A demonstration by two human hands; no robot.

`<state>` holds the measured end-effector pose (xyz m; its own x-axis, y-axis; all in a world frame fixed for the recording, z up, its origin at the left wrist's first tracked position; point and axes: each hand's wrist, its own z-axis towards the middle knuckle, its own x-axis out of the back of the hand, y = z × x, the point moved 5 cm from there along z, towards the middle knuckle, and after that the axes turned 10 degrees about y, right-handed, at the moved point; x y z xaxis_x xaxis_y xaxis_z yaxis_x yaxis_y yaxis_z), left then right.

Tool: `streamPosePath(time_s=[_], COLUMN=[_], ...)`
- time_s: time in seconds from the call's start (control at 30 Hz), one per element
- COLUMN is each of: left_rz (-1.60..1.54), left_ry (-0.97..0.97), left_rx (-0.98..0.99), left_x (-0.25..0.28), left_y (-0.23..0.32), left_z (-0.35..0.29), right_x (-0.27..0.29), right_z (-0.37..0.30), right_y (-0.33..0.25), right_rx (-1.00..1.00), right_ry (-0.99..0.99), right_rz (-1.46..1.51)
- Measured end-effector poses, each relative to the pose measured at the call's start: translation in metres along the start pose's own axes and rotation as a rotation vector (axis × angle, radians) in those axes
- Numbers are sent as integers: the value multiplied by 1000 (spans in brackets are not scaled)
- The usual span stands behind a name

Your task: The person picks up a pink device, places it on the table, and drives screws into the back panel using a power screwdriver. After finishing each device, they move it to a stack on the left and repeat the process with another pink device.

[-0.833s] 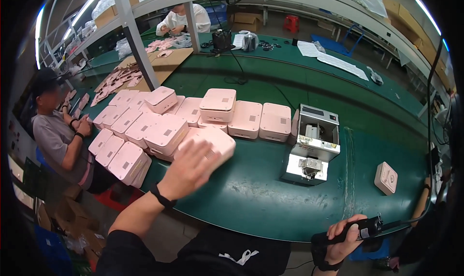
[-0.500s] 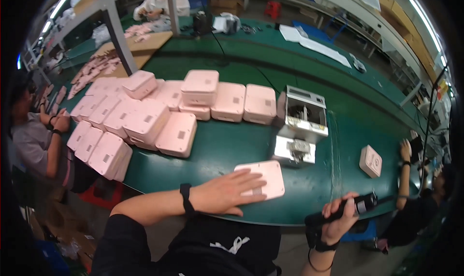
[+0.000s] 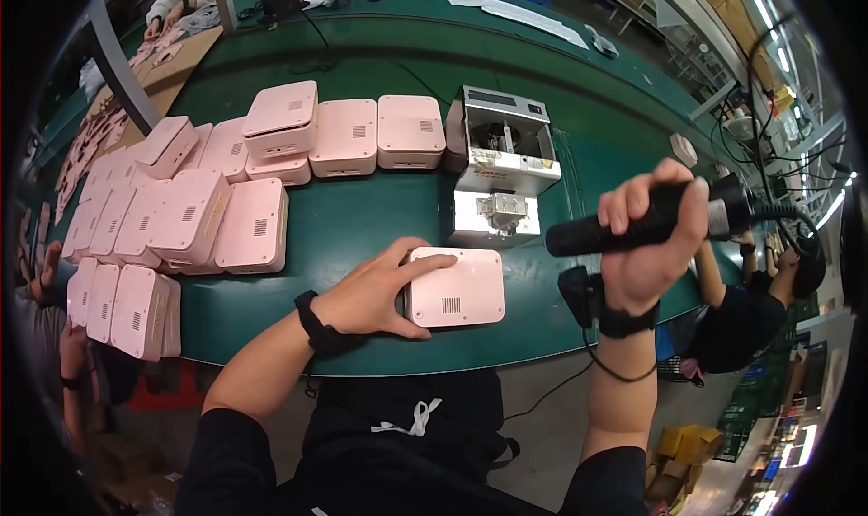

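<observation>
So closest up is the right hand (image 3: pixel 658 236), raised off the table (image 3: pixel 362 340) and wrapped tight around a black driver (image 3: pixel 576 237). Nose points roughly 9 o'clock, cord (image 3: pixel 779 211) leaves at 3.

Just below, the left hand (image 3: pixel 375 288) cups the 9 o'clock end of a pink box (image 3: pixel 475 286): index finger on top, thumb by the near corner, other fingers around the far one. Looks like a steadying hold to me. The box lies flat on the table near its front edge, vent (image 3: pixel 451 304) facing up.

My guess on feel: stiff plastic shell, fairly light, won't squash but probably slippery and easy to scuff. I'd pinch 2 opposite side walls near the corners and leave the vent alone.

Further out there's a metal machine (image 3: pixel 511 171) at 1 o'clock from the box, a pile (image 3: pixel 185 216) of similar boxes around 9 to 10, then a row (image 3: pixel 344 135) at 11, with 1 box perched on another. Papers (image 3: pixel 533 22) way back near 12.
</observation>
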<state>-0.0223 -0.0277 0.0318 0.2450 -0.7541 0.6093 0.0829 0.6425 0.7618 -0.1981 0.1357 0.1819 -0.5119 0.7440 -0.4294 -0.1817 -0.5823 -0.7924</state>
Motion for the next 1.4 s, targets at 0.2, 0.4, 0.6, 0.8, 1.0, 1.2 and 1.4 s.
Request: streamPosePath(time_s=[0.2, 0.4, 0.6, 0.8, 1.0, 1.2, 1.4], left_rz=[-86, -122, -114, -102, -91, -54, -67], left_ry=[39, 77, 63, 63, 77, 78, 79], left_rx=[14, -23, -32, -23, -22, -45, -61], left_x=[-10, -9, -10, -8, -9, -10, -11], left_y=[-6, -11, -13, -13, -9, -9, -6], left_z=[-1, -3, 0, -1, 0, -3, -3], right_x=[-18, -19, -14, -9, -5, -4, -10], right_z=[23, 17, 3, -5, -10, -11, -8], right_y=[30, 36, 24, 43, 53, 53, 36], right_rx=[-19, -97, -46, -57, -76, -72, -74], right_ry=[42, 18, -13, -6, -23, -74, -84], right_rz=[-167, -170, -183, -203, -226, -225, -210])
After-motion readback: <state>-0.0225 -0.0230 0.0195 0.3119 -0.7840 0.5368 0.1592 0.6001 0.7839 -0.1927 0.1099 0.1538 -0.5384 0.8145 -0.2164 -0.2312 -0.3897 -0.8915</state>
